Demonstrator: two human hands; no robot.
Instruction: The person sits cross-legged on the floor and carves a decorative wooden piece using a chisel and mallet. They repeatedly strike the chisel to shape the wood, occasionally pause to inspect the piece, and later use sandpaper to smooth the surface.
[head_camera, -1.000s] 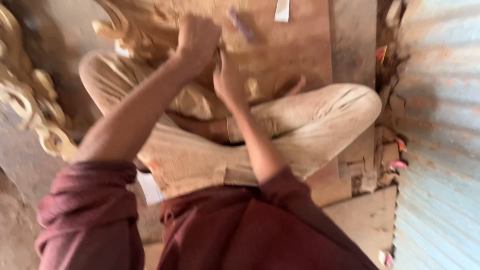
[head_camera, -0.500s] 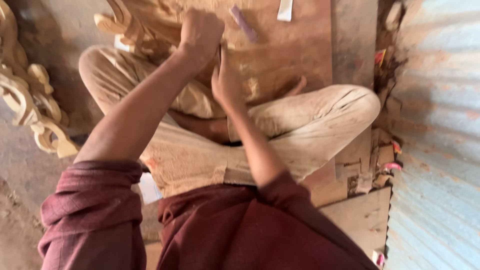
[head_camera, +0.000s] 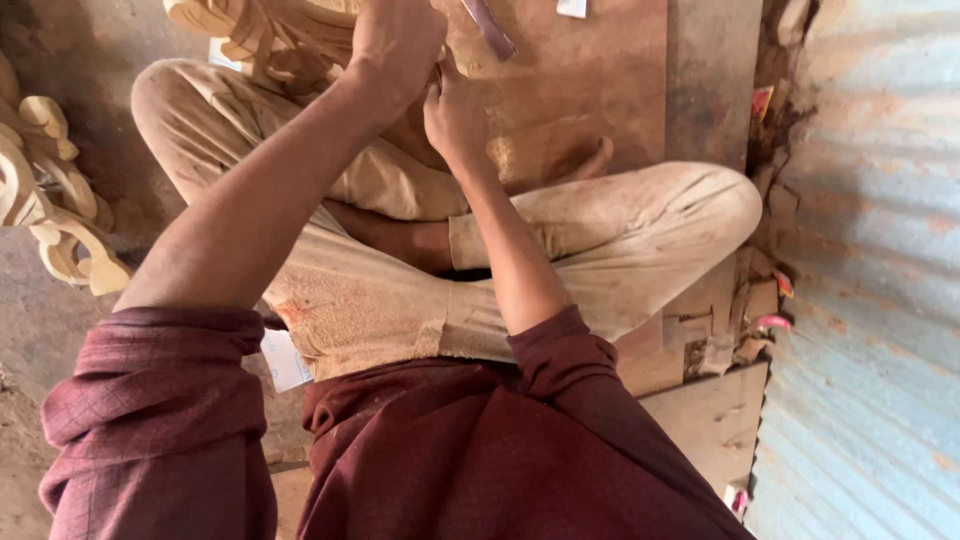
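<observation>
- Head view is looking down on a person sitting cross-legged on a brown wooden board (head_camera: 590, 90), with both hands working close together at the far edge of the picture.
- Left hand (head_camera: 395, 45) is closing into a fist over the pale carved wooden scroll piece (head_camera: 265, 35), which is lying across the left knee at the far left; the fingers are wrapping tightly, though the top edge is cutting them off, so I cannot tell exactly what they are gripping.
- Right hand (head_camera: 455, 115) is pressing just beside the left one, fingers curling narrowly; whether it is holding anything is hidden.
- Purple-brown flat stick-like tool (head_camera: 490, 28) is sticking out just above the hands, touching or nearly touching them; which hand is holding it I cannot tell.
- Risk, as I judge it: with the hands this close, a slipping tool could be striking the fingers or the bare foot (head_camera: 585, 160) resting on the board to the right.
- Risk: the carving is resting on a knee rather than a firm surface, so it could be rocking and spoiling a cut.
- Count: two hands, one carved piece in hand, one tool, and a stack of similar pale carved wooden pieces (head_camera: 50, 200) at the left edge, number unclear.
</observation>
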